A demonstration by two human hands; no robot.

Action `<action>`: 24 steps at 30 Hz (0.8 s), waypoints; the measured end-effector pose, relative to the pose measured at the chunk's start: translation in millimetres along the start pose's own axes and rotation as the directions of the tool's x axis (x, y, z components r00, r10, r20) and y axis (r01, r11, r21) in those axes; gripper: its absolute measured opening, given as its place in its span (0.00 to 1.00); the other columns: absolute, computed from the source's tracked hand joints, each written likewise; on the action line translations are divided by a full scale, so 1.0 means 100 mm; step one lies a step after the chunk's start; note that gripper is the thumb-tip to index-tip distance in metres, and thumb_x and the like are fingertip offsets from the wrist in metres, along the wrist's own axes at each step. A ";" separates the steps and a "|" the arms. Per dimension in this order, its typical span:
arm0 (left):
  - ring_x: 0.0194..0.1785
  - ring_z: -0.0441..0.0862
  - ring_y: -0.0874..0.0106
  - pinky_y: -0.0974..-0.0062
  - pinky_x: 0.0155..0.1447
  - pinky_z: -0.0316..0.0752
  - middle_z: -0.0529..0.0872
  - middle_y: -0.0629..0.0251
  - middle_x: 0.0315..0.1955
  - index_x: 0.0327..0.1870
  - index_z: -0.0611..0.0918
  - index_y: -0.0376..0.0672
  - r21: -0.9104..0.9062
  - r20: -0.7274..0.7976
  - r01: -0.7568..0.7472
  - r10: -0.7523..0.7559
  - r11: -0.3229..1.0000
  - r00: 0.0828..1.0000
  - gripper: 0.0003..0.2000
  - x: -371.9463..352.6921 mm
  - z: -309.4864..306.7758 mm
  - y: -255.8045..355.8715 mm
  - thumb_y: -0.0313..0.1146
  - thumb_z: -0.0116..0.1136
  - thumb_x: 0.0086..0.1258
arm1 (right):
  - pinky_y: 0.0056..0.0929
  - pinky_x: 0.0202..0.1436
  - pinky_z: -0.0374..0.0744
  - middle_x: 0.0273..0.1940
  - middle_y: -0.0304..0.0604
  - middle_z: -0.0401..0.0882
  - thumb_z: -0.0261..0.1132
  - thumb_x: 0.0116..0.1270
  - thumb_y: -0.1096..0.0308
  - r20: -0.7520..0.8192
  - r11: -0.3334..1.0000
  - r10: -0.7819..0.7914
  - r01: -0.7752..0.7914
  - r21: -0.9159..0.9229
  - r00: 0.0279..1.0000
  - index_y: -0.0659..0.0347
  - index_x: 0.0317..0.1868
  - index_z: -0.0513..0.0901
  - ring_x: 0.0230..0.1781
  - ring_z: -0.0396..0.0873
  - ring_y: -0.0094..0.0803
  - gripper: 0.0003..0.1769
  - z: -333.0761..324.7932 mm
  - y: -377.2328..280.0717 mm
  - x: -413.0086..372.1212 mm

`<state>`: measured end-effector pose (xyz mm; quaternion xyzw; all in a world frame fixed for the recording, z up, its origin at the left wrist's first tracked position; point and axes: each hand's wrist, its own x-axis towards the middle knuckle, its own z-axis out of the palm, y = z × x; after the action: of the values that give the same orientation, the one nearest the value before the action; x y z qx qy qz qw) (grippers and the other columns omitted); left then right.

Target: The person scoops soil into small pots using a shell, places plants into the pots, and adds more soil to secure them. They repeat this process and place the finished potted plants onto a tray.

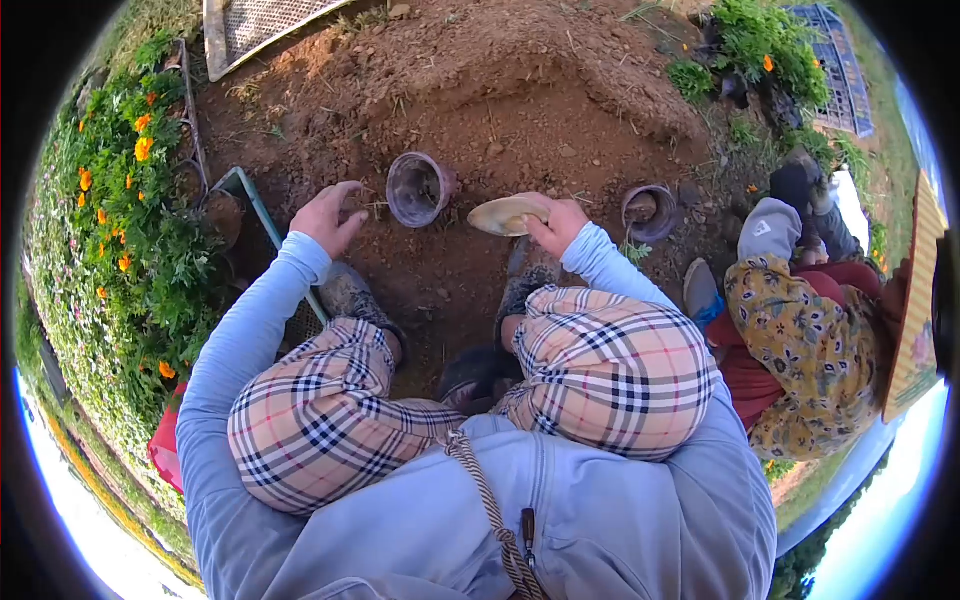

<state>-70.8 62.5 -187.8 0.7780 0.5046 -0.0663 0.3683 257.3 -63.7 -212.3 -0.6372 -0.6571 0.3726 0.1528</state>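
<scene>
In the head view my left hand hovers over the soil with thumb and fingers apart, holding nothing I can make out. Just right of it a purplish plastic plant pot stands tilted, its opening facing me; the hand does not touch it. My right hand grips the right end of a shallow tan oval bowl or scoop, thumb on the near side. What the bowl contains cannot be seen clearly. Farther right, a second plant pot sits on the ground with something brown inside.
A mound of loose reddish soil rises ahead. Orange-flowered plants grow at left, beside a green-edged crate. Another crate lies at the top left, a blue one at the top right. A person in a patterned top crouches close at right.
</scene>
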 end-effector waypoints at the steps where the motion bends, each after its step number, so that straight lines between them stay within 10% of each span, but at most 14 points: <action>1: 0.45 0.73 0.62 0.68 0.49 0.69 0.71 0.56 0.43 0.52 0.65 0.50 0.072 0.053 -0.074 0.071 0.995 0.996 0.23 0.06 0.05 0.04 0.38 0.54 0.54 | 0.33 0.37 0.73 0.31 0.54 0.76 0.52 0.55 0.66 -0.032 0.999 -0.019 0.018 -0.027 0.999 0.58 0.46 0.71 0.32 0.74 0.49 0.17 -0.04 0.07 0.00; 5: 0.52 0.65 0.57 0.65 0.54 0.64 0.65 0.56 0.50 0.57 0.57 0.50 0.339 0.050 -0.303 0.305 0.891 0.951 0.31 0.26 0.00 0.41 0.39 0.57 0.51 | 0.20 0.37 0.71 0.33 0.40 0.77 0.54 0.58 0.69 -0.441 0.816 0.509 -0.252 0.521 0.739 0.72 0.39 0.75 0.32 0.74 0.23 0.13 -0.65 0.52 -0.38; 8: 0.52 0.65 0.56 0.65 0.54 0.64 0.65 0.55 0.50 0.58 0.57 0.50 0.302 0.010 -0.209 0.216 0.930 0.976 0.34 0.51 0.21 0.47 0.41 0.58 0.49 | 0.23 0.37 0.71 0.34 0.46 0.78 0.57 0.56 0.66 -0.592 0.777 0.567 -0.132 0.616 0.572 0.73 0.38 0.75 0.34 0.75 0.28 0.16 -0.85 1.36 -0.70; 11: 0.50 0.69 0.57 0.67 0.53 0.65 0.70 0.54 0.47 0.58 0.57 0.49 0.201 0.056 -0.018 0.007 0.979 0.998 0.32 0.81 0.57 0.45 0.45 0.55 0.51 | 0.24 0.39 0.71 0.38 0.45 0.76 0.57 0.57 0.65 -0.381 0.642 0.766 -0.585 0.496 0.518 0.70 0.41 0.74 0.36 0.74 0.29 0.17 -0.70 2.16 -0.90; 14: 0.43 0.74 0.59 0.68 0.49 0.68 0.78 0.53 0.38 0.48 0.70 0.44 0.013 0.045 0.089 -0.090 0.996 0.995 0.21 0.89 0.83 0.65 0.42 0.51 0.54 | 0.28 0.37 0.73 0.39 0.45 0.75 0.59 0.55 0.59 -0.167 0.266 0.846 -0.130 0.955 0.507 0.70 0.45 0.72 0.36 0.74 0.32 0.23 -0.43 2.26 -0.82; 17: 0.40 0.76 0.59 0.68 0.45 0.69 0.79 0.55 0.34 0.43 0.73 0.43 -0.225 -0.068 0.006 -0.022 0.974 0.997 0.17 0.74 1.29 1.04 0.40 0.51 0.53 | 0.31 0.39 0.75 0.41 0.47 0.74 0.58 0.55 0.61 -0.133 0.217 0.912 -0.179 0.960 0.389 0.70 0.47 0.70 0.38 0.75 0.34 0.23 -0.54 2.03 -0.70; 20: 0.40 0.76 0.59 0.69 0.46 0.69 0.79 0.53 0.34 0.48 0.71 0.42 -0.268 0.098 0.019 0.007 0.963 0.995 0.21 0.59 1.59 1.56 0.41 0.52 0.53 | 0.27 0.37 0.74 0.39 0.47 0.74 0.60 0.53 0.55 -0.212 0.196 0.780 0.091 0.976 0.588 0.76 0.44 0.70 0.35 0.75 0.32 0.29 -0.69 1.72 -0.52; 23: 0.45 0.74 0.61 0.71 0.50 0.67 0.76 0.52 0.41 0.53 0.66 0.42 -0.541 0.149 -0.078 0.187 0.838 0.971 0.25 0.55 1.82 1.80 0.42 0.52 0.54 | 0.25 0.42 0.72 0.40 0.49 0.75 0.57 0.56 0.68 -0.407 0.754 0.438 -0.081 0.652 0.802 0.66 0.50 0.68 0.38 0.75 0.33 0.20 -0.79 1.70 -0.33; 24: 0.46 0.73 0.62 0.72 0.51 0.66 0.75 0.53 0.43 0.53 0.65 0.42 -0.583 0.145 -0.070 0.189 0.810 0.971 0.25 0.56 1.83 1.80 0.42 0.52 0.55 | 0.24 0.42 0.71 0.39 0.48 0.76 0.58 0.56 0.69 -0.398 0.758 0.412 -0.066 0.649 0.820 0.67 0.49 0.69 0.38 0.75 0.32 0.20 -0.75 1.67 -0.26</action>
<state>156.0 -52.8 -255.4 0.6533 0.4077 0.0377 0.6368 432.7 -81.2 -268.6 -0.7108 -0.3445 0.3947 0.4694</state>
